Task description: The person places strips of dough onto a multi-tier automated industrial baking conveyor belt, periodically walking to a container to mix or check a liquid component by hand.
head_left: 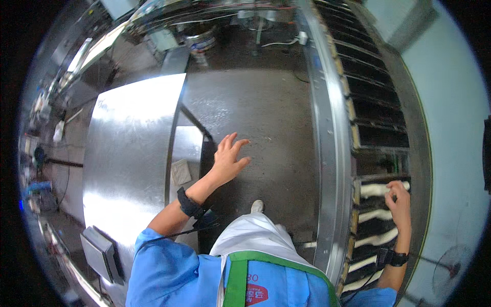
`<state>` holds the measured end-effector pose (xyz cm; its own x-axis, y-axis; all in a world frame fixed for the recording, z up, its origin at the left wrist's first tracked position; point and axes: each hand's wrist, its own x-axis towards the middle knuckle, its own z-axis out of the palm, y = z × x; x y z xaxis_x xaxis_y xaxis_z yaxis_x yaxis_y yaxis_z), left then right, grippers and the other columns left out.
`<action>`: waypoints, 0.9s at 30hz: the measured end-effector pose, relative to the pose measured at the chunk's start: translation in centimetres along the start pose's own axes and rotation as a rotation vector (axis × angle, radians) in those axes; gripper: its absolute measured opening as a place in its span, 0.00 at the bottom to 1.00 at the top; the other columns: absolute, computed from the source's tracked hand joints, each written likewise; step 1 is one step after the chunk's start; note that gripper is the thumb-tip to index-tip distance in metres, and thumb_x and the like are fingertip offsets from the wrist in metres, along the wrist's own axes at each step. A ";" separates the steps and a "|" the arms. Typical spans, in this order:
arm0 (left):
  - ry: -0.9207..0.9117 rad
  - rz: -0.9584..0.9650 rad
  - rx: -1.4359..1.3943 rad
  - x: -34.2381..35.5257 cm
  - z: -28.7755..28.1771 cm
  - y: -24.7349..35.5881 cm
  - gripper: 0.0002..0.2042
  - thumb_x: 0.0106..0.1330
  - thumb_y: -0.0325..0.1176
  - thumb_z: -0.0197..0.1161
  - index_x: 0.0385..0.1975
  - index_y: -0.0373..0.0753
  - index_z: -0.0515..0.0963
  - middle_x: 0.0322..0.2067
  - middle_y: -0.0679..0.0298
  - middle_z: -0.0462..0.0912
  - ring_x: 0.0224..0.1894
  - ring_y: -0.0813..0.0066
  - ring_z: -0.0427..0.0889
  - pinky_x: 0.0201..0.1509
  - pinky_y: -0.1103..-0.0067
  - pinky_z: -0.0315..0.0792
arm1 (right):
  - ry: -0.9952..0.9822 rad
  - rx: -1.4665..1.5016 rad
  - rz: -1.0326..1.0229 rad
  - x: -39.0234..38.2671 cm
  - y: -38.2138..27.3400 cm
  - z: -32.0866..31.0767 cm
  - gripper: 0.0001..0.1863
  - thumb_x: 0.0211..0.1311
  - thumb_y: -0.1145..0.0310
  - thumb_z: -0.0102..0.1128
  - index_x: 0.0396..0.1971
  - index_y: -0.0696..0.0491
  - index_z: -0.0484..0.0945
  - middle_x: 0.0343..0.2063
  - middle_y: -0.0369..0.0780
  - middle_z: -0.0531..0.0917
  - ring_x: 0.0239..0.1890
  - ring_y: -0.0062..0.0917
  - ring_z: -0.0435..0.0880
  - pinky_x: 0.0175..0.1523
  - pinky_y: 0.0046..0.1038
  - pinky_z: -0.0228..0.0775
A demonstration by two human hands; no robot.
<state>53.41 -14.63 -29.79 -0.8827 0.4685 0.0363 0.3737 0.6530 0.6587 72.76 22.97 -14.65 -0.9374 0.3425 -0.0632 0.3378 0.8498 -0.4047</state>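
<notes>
My left hand hangs over the floor between the metal table and the conveyor, its fingers spread and holding nothing. On the right, my right hand has thumb and fingertips pinched together at the right end of a white dough-like strip. That strip lies across a dark slot of the conveyor. Nearer to me, several similar white strips lie side by side in the slots. Black bands sit on both wrists. Whether the strip is lifted, I cannot tell.
A shiny metal table stands at the left, with a grey box-like device near its front. A folded cloth lies on a lower shelf. A metal rail runs along the conveyor. Farther off stands a round container.
</notes>
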 end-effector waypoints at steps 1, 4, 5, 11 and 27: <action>0.012 0.015 -0.002 1.5 -0.9 -0.2 0.22 0.49 0.40 0.55 0.47 0.48 0.62 0.54 0.51 0.50 0.56 0.50 0.46 0.56 0.61 0.46 | 0.025 0.011 -0.074 2.9 -2.4 0.0 0.08 0.44 0.78 0.50 0.15 0.60 0.60 0.31 0.43 0.70 0.31 0.33 0.69 0.37 0.24 0.60; 0.075 0.039 0.031 6.0 -2.5 -2.0 0.23 0.50 0.40 0.54 0.48 0.48 0.61 0.54 0.51 0.49 0.56 0.50 0.46 0.56 0.61 0.45 | 0.062 -0.078 -0.289 10.0 -6.0 1.0 0.05 0.45 0.76 0.49 0.19 0.60 0.63 0.37 0.44 0.70 0.36 0.35 0.69 0.41 0.26 0.60; 0.123 0.046 -0.015 7.8 -3.2 -2.5 0.23 0.50 0.40 0.54 0.48 0.48 0.60 0.55 0.51 0.48 0.56 0.50 0.45 0.56 0.61 0.45 | 0.067 -0.053 -0.364 12.0 -7.8 1.5 0.05 0.45 0.75 0.50 0.23 0.60 0.65 0.37 0.44 0.70 0.37 0.36 0.69 0.42 0.26 0.60; 0.313 0.076 -0.152 18.6 -8.7 -6.6 0.24 0.51 0.40 0.53 0.50 0.48 0.58 0.56 0.51 0.45 0.58 0.50 0.42 0.56 0.61 0.43 | -0.065 -0.095 -0.654 26.8 -13.8 3.5 0.09 0.44 0.74 0.51 0.29 0.59 0.69 0.34 0.43 0.71 0.38 0.36 0.70 0.44 0.28 0.60; 1.022 -0.773 -0.250 24.0 -22.6 -28.8 0.24 0.50 0.39 0.50 0.50 0.45 0.60 0.56 0.55 0.47 0.59 0.57 0.45 0.58 0.65 0.42 | -0.674 -0.125 -1.176 70.7 -44.9 24.9 0.07 0.46 0.69 0.51 0.26 0.57 0.72 0.25 0.42 0.73 0.30 0.34 0.72 0.35 0.28 0.64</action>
<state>15.07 -35.62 -30.91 -0.7014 -0.7097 0.0663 -0.2898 0.3689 0.8831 -10.84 -0.95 -23.61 -0.5209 -0.8334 -0.1849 -0.7114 0.5435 -0.4456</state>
